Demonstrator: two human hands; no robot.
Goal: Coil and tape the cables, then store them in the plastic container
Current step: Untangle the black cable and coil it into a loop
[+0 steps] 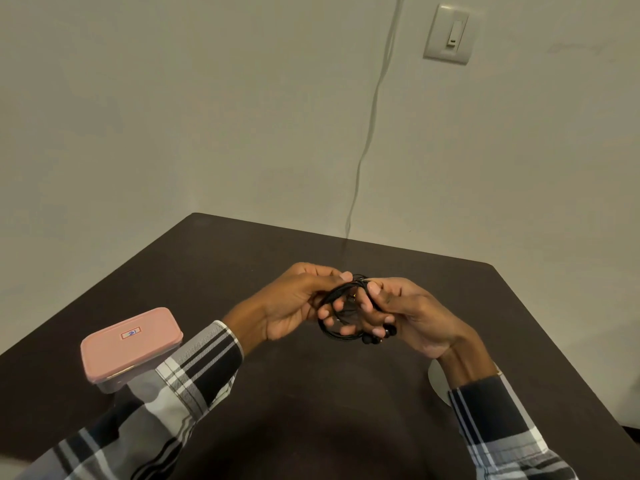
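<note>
A thin black earphone cable (337,294) is wound into a small coil above the middle of the dark table (346,393). Both hands hold the coil. My left hand (298,303) grips its left side with curled fingers. My right hand (412,317) pinches its right side, and the black earbuds (379,336) hang below those fingers. The plastic container (130,348) with its pink lid closed sits on the table at the left, partly behind my left sleeve. A pale round object (437,379), perhaps a tape roll, shows under my right wrist, mostly hidden.
A thin grey wire (369,133) runs down the wall behind the table's far edge. A wall switch (449,34) is mounted at the upper right. The table's far corner lies near the wall.
</note>
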